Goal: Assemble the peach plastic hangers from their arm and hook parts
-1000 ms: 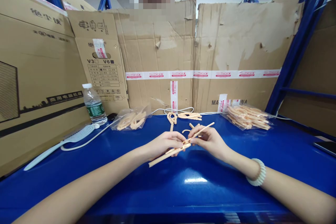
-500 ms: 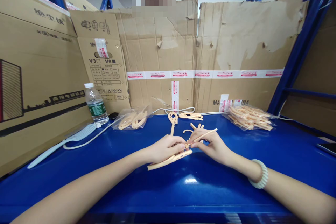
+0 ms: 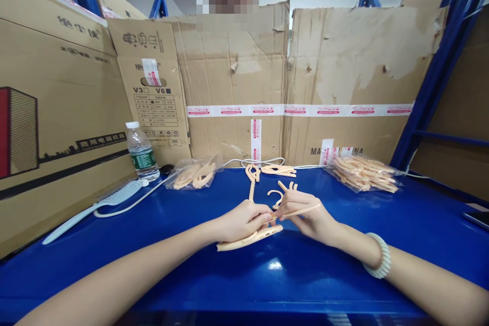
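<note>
My left hand [image 3: 239, 221] is closed around a peach-coloured folding clothes hanger [image 3: 250, 240], whose slotted arm sticks out beneath the fingers. Thumb and fingers of my right hand [image 3: 311, 219] pinch a slim hanger arm [image 3: 301, 212] that slants up to the right. Both hands meet at the middle, where the fingers hide how the pieces join. Just beyond them lie loose hanger hooks [image 3: 275, 198], partly covered by my right hand. Farther back rest another hanger piece with a long stem [image 3: 252, 175] and a folded hanger [image 3: 278, 170].
Clear bags of hanger parts lie at the back left [image 3: 194, 175] and back right [image 3: 362, 173]. At left are a water bottle [image 3: 142, 155], a light-blue hairbrush [image 3: 110, 198] and a white cable. Cardboard panels [image 3: 237, 81] wall the blue table [image 3: 171, 285]. A person is behind them.
Both hands have dropped slightly with the hanger pieces. My right hand has shifted a little to the right, and its arm piece lies flatter. The whole view has shifted slightly.
</note>
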Demonstrator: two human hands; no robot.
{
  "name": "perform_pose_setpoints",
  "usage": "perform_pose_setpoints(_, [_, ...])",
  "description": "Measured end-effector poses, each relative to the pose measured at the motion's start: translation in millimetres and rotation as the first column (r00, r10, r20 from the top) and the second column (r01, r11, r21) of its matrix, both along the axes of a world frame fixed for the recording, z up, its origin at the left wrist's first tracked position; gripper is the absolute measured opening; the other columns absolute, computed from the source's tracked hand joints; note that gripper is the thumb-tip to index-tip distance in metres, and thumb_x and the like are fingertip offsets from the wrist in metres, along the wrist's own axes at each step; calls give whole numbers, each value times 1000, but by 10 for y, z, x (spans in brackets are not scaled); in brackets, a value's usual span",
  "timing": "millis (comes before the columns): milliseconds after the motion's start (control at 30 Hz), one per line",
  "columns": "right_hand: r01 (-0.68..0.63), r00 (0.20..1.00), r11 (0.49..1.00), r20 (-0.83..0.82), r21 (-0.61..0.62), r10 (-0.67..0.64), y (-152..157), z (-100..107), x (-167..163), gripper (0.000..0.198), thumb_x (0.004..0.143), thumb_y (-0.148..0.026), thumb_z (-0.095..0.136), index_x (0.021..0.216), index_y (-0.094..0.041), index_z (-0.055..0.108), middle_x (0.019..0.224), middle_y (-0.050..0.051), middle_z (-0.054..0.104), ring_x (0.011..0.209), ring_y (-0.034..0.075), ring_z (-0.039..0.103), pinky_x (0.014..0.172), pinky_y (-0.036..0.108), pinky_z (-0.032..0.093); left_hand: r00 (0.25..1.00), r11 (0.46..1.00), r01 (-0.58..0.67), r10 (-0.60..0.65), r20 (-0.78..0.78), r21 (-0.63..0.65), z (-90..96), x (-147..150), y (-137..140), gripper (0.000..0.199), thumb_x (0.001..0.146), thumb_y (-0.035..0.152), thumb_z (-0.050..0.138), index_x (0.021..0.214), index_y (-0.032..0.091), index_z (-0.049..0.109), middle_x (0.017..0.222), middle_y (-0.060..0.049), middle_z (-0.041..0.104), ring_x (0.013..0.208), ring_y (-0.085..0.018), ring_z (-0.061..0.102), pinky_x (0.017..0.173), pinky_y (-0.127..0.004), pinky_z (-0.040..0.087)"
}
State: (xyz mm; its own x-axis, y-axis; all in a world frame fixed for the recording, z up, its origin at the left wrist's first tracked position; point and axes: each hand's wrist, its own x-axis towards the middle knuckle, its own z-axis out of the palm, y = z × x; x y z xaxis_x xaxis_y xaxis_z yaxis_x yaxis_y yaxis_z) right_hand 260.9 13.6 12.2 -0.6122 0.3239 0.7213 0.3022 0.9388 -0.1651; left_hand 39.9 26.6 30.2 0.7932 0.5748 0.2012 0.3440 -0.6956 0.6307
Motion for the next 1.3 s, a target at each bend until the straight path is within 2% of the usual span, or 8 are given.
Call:
perform_pose_setpoints(333, [13,1000,999,6,-51,-12,7,23,70,27,99,-32,48,85,-25,71,84,7,69,78,20,63,75,36,50,984,970,22,21,174,-241,-55,17,34,37,89,50,54,76,16,65,61,2,57,55,-12,48,56,-23,37])
perform_pose_setpoints(500, [206,967,954,-105,-220,-233,166,151,223,22,97,-30,49,91,-21,68,94,10,70,91,23,65,83,39,51,916,879,58,141,374,-473,-12,-15,187,41,86,57,56,88,16,58,65,0,61,45,-11,51,45,-22,40])
perform_pose_setpoints(567, [299,935,890,-81,-344,-345,289,174,334,18,93,-28,54,103,-17,65,94,10,70,88,23,66,77,37,54,871,837,81,204,447,-541,7,-25,237,37,80,51,65,91,16,57,71,-4,67,51,-13,57,51,-24,48])
perform_pose_setpoints(700, [452,872,684,121,-573,-475,513,126,560,49,84,-13,60,131,-9,48,65,0,66,54,16,62,49,25,50,793,754,115,323,517,-647,3,-23,264,26,78,31,70,95,16,57,96,-15,74,72,-19,66,62,-30,56])
perform_pose_setpoints(833, [582,790,491,308,-648,-530,602,60,661,33,94,-18,58,125,-12,53,69,-3,63,49,10,56,46,21,47,746,679,143,404,529,-721,-2,-2,253,16,83,24,66,94,15,58,107,-17,73,74,-19,69,63,-30,58])
perform_pose_setpoints(933, [649,740,416,404,-637,-537,596,58,654,23,98,-30,57,115,-14,59,85,0,64,59,10,60,53,24,53,724,644,156,441,530,-749,9,11,257,10,83,18,65,91,14,61,105,-16,73,74,-20,71,62,-31,59])
perform_pose_setpoints(1067, [707,700,418,478,-570,-531,556,88,624,24,98,-32,57,114,-15,59,90,2,65,68,13,63,62,28,55,701,624,160,474,533,-765,20,9,257,13,78,6,63,88,13,63,98,-13,74,72,-20,71,59,-30,59])
perform_pose_setpoints(1300, [779,626,519,480,-352,-614,488,120,564,24,94,-31,58,111,-14,61,78,2,67,74,18,64,69,31,48,682,616,160,496,538,-771,39,13,228,20,72,-1,61,86,13,65,89,-11,75,68,-19,70,58,-29,59])
